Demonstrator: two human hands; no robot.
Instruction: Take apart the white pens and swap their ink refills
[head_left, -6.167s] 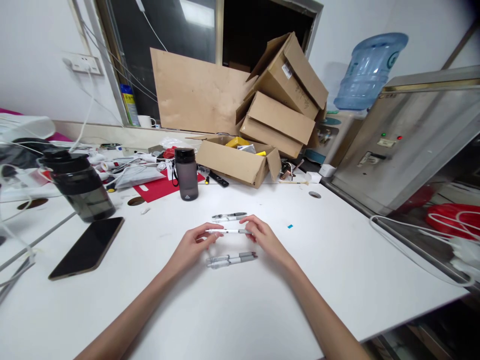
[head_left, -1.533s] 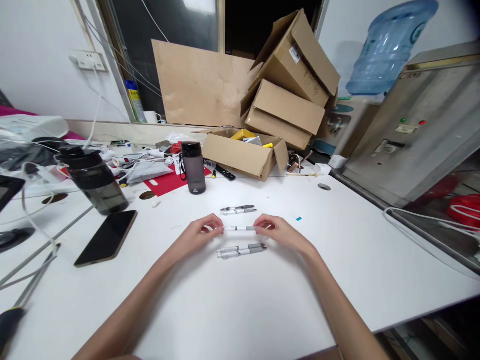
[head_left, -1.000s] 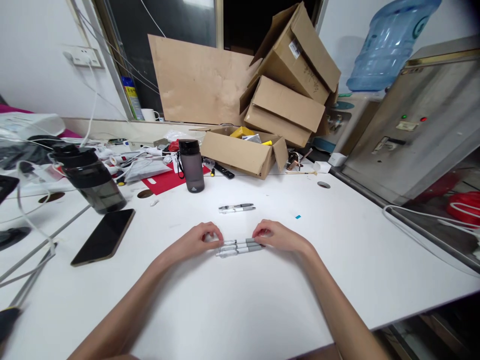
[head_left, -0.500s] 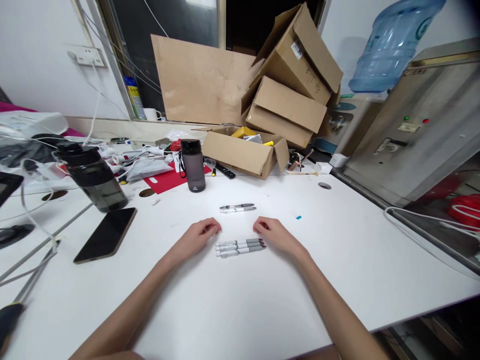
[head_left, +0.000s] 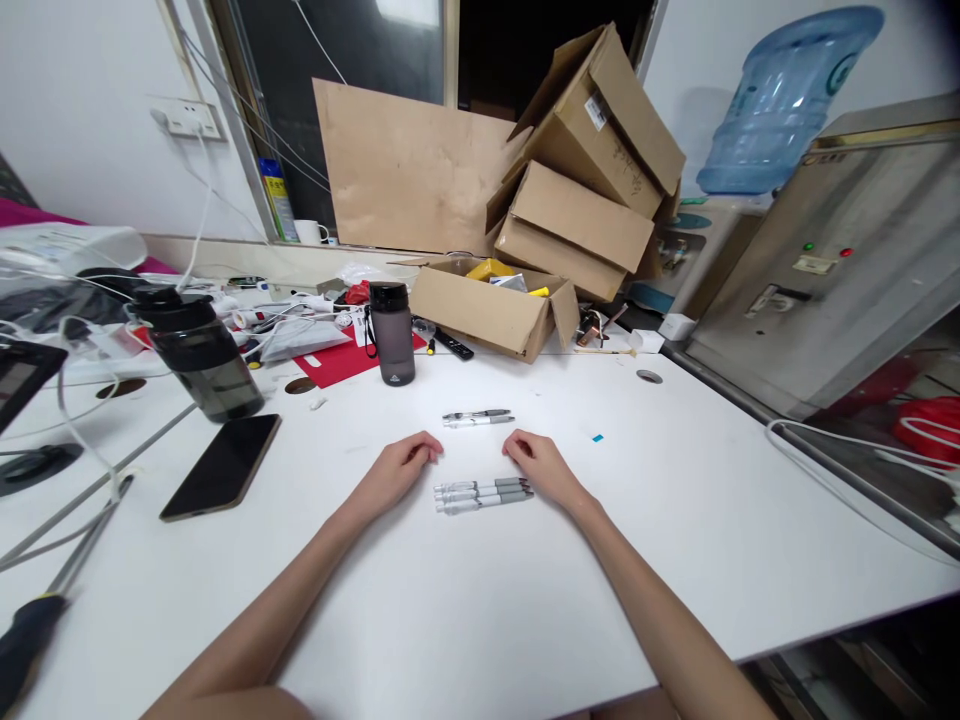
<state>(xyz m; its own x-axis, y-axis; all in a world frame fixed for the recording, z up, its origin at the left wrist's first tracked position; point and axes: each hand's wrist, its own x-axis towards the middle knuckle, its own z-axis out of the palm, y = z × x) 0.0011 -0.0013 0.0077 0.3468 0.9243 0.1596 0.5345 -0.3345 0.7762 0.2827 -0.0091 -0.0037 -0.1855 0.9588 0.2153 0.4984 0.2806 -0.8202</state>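
Several white-and-grey pens lie side by side on the white table, pointing left to right. Farther back are two more pens, one darker than the other. My left hand rests on the table just left of the gap between the two groups, fingers curled together with nothing in them. On the right of that gap lies my right hand, also closed and holding nothing, just above the tips of the nearer pens. Neither hand touches a pen.
A black phone and a tilted dark bottle are on the left. Behind the pens stand an upright grey bottle and an open cardboard box. A small blue scrap lies to the right.
The view has shifted slightly. My right hand has moved a little to the left; my left hand and the pens have hardly moved.
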